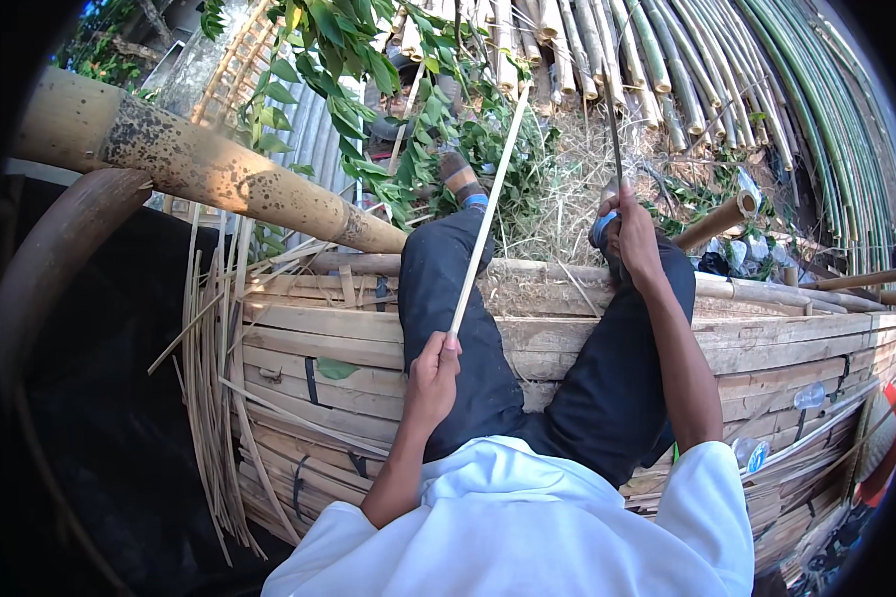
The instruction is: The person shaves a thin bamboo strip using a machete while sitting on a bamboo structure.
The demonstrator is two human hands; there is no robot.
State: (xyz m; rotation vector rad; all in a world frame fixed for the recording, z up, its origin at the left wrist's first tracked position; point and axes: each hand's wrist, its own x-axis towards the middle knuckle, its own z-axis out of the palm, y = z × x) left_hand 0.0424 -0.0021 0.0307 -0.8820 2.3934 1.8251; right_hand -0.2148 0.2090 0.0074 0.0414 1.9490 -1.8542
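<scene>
My left hand (433,380) is closed around the lower end of a long, pale bamboo strip (491,204), which slants up and away past my left knee. Above my right knee, my right hand (635,239) grips a long, thin, dark blade (611,104), seen nearly edge-on and pointing away from me. Strip and blade stand apart, with a gap of straw-littered ground between them. The blade's handle is hidden in my fist.
I sit on stacked split bamboo slats (319,333). A thick spotted bamboo pole (209,169) crosses at the left, above a bundle of thin strips (209,398). Leafy branches (348,99) hang ahead; bamboo poles (687,60) lie far right. Plastic bottles (809,396) rest at the right.
</scene>
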